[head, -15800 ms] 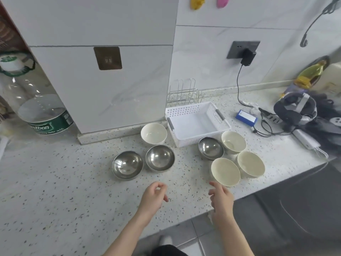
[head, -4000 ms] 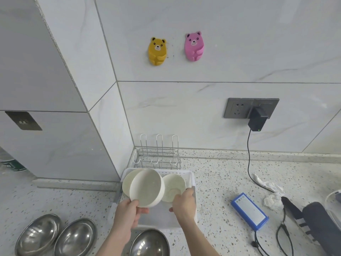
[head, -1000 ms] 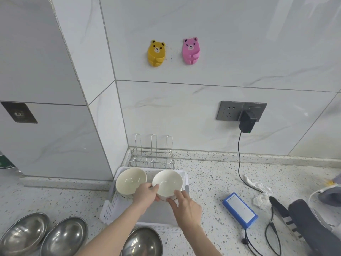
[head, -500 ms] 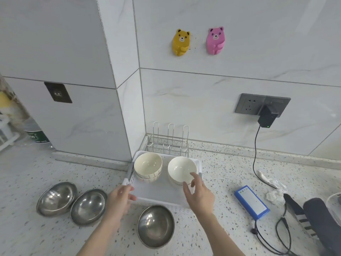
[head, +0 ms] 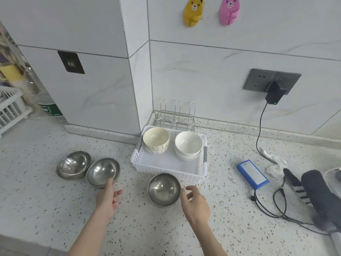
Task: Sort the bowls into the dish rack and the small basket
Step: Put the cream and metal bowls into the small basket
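Observation:
The small white basket [head: 167, 172] stands on the counter in front of the wire dish rack [head: 175, 115], which is bare. Two stacks of cream ceramic bowls sit in the basket's far half, one on the left [head: 156, 139] and one on the right [head: 188, 145]. Three steel bowls rest on the counter: one far left [head: 72, 164], one beside it [head: 102, 171], one in front of the basket [head: 163, 189]. My left hand [head: 108, 196] is open, fingertips at the near rim of the middle steel bowl. My right hand [head: 195, 202] is open beside the right rim of the front steel bowl.
A blue power bank [head: 252, 174], black cables [head: 276, 206] and a dark grey cloth item [head: 317, 193] lie to the right. A charger hangs from the wall socket [head: 273, 87]. A tiled pillar [head: 103, 100] juts out at the left, with a bottle [head: 49, 108] and a white crate [head: 9, 108] beyond it.
Both hands have drawn back from the ceramic bowls in the basket and come down to the steel bowls on the counter. The ceramic stacks stay in the basket.

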Action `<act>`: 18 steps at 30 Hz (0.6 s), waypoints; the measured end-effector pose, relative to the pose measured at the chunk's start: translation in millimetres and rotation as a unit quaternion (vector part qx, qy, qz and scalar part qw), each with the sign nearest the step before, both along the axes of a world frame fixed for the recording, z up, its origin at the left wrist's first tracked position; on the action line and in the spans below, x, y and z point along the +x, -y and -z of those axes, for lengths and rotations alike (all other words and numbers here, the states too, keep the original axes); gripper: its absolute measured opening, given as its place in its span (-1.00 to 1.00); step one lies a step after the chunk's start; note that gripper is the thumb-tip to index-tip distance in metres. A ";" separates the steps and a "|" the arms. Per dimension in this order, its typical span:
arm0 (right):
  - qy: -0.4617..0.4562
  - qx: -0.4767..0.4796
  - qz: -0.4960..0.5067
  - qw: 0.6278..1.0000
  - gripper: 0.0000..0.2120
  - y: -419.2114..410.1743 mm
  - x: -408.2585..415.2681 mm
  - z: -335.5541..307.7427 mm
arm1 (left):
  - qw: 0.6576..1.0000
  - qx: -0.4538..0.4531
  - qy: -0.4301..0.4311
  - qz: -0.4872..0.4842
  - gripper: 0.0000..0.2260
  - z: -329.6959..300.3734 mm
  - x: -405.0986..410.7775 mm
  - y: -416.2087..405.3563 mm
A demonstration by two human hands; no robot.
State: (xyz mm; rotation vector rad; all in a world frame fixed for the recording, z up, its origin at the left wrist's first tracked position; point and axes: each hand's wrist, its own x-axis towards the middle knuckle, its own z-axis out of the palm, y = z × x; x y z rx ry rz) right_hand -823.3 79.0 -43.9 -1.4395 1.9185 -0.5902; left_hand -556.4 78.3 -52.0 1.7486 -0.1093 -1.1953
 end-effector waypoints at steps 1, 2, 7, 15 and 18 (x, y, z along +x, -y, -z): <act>0.009 0.029 -0.009 0.999 -0.66 -0.6 1.1 -0.9 | 1.000 -0.004 -0.005 -0.015 -0.73 0.8 0.0 0.7; 0.015 0.054 -0.021 0.998 -0.61 -1.0 2.5 -1.7 | 0.999 -0.009 -0.009 -0.032 -0.75 2.3 0.4 1.4; 0.075 0.118 -0.056 0.989 -0.50 -1.0 10.9 -5.4 | 0.996 -0.042 -0.004 -0.080 -0.91 3.0 4.4 5.5; 0.102 0.098 -0.057 0.988 -0.54 -5.7 14.3 -14.8 | 0.993 -0.100 0.045 -0.050 -0.74 -15.2 4.2 -6.1; 0.118 0.073 -0.046 0.989 -0.55 -11.3 14.1 -18.8 | 0.990 -0.124 0.059 -0.041 -0.65 -24.1 1.1 -5.3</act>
